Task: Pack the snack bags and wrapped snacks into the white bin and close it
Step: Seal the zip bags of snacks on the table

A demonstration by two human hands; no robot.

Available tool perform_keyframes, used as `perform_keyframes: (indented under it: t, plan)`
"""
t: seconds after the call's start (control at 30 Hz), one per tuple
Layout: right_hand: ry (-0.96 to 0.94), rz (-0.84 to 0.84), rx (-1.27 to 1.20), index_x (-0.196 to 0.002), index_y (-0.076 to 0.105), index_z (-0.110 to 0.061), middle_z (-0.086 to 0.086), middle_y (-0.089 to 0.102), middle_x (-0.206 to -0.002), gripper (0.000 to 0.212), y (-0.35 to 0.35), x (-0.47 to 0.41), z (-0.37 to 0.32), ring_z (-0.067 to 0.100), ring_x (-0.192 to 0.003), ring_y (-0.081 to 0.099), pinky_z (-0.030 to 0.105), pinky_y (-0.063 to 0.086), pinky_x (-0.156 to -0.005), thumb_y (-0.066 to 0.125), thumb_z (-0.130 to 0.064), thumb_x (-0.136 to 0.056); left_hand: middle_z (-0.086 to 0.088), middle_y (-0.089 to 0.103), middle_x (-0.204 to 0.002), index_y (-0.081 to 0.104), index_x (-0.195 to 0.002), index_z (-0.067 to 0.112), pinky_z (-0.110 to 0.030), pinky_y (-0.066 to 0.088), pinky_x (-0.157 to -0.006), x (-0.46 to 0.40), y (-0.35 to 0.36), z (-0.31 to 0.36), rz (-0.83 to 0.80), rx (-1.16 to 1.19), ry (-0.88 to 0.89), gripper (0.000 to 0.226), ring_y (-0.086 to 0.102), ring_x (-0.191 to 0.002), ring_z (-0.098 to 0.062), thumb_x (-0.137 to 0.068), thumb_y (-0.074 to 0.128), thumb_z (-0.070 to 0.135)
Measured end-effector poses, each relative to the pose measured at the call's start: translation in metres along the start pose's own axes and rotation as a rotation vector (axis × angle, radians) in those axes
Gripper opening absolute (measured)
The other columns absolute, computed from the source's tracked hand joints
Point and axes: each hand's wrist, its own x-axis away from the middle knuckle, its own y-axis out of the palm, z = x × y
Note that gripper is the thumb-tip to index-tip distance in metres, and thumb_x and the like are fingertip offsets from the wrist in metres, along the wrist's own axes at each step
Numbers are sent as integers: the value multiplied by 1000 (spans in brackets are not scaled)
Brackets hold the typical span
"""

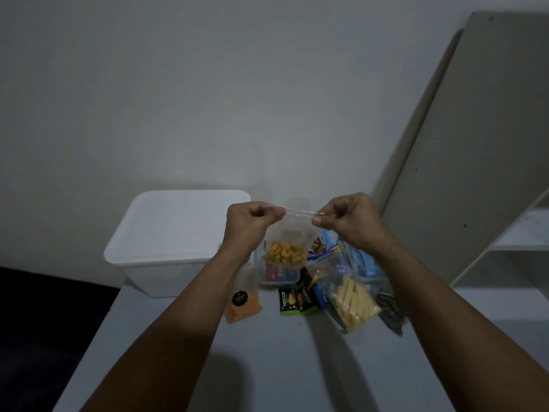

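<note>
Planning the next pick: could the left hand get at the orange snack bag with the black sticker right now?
Probably not yet: the left hand pinches the clear bag together with the right hand. Once freed, the orange snack bag lies uncovered just beside its forearm.

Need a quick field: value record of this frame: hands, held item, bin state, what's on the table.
left hand: pinches left top corner of the clear bag
right hand: pinches right top corner of the same bag
clear bag: held up above the table, yellow puffed snacks at its bottom
white bin: lid on, far left of the table
orange snack bag: lying on the table, under the left wrist
green packets: two, side by side, table centre
pale stick snack bag: lying right of the green packets
clear tub: behind the held bag, holds wrapped snacks
</note>
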Motion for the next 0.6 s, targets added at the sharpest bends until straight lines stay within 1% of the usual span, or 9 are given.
perform_keyframes:
  t: [0.03, 0.1, 0.17, 0.2, 0.27, 0.33, 0.43, 0.53, 0.6]
  plan:
    - [1, 8, -5, -73, 75, -17, 0, 73, -71, 7, 1, 0, 0, 25, -70, 72, 31, 60, -66, 82, -16, -72, 3, 71, -73, 75, -80, 10, -7, 49, -62, 0, 0, 0, 30, -7, -5, 7, 66, -65, 3, -75, 79, 12]
    - [3, 41, -9, -73, 75, -16, -3, 72, -69, 6, 3, 0, -1, 26, -69, 72, 19, 56, -57, 81, -15, -73, 4, 69, -77, 73, -85, 10, -13, 48, -65, 1, 3, -2, 184, -96, -8, 20, 64, -70, -3, -74, 81, 25]
    - [-6, 81, -6, -75, 75, -13, -3, 70, -68, 6, 6, 2, 0, 25, -66, 72, 11, 50, -50, 81, -13, -74, 2, 62, -69, 65, -76, 8, -20, 45, -57, 5, 6, 0, 333, -202, -25, 34, 57, -61, -7, -75, 78, 40]
    - [-12, 95, 3, -77, 76, -11, -2, 71, -68, 7, 7, 3, 0, 24, -65, 72, 10, 49, -49, 81, -14, -74, -1, 60, -65, 63, -72, 6, -21, 44, -51, 7, 8, 2, 327, -216, -55, 41, 56, -54, -8, -78, 74, 44]
    - [-23, 111, 27, -80, 76, -10, 0, 72, -70, 9, 10, 5, 0, 23, -64, 72, 12, 51, -49, 81, -16, -74, -4, 64, -64, 66, -71, 3, -18, 43, -41, 10, 13, 6, 196, -138, -164, 43, 58, -49, -9, -82, 70, 45]
    - [-39, 121, 41, -82, 77, -9, 2, 73, -71, 12, 12, 6, 0, 23, -64, 72, 20, 56, -55, 81, -17, -74, -5, 68, -70, 70, -79, 4, -20, 46, -47, 11, 16, 11, 74, 6, -282, 32, 61, -57, -13, -84, 70, 36]
    - [-50, 134, 34, -83, 77, -10, 0, 73, -71, 13, 14, 7, 2, 18, -65, 71, 28, 58, -63, 82, -18, -74, -5, 69, -75, 71, -87, 3, -24, 49, -54, 9, 15, 12, 9, 138, -357, 22, 63, -62, -14, -86, 70, 25]
    - [-64, 120, 3, -83, 77, -9, -4, 71, -70, 13, 15, 9, 3, 10, -66, 69, 24, 55, -65, 82, -16, -74, -4, 69, -75, 71, -89, 4, -21, 50, -51, 9, 14, 9, -17, 152, -347, 16, 64, -62, -12, -86, 69, 19]
    - [-76, 80, -31, -85, 77, -9, -4, 72, -73, 15, 13, 10, 2, 9, -66, 68, 23, 55, -64, 82, -16, -73, -5, 69, -74, 70, -91, 2, -20, 50, -49, 10, 13, 7, -12, 151, -341, 14, 63, -60, -12, -86, 70, 14]
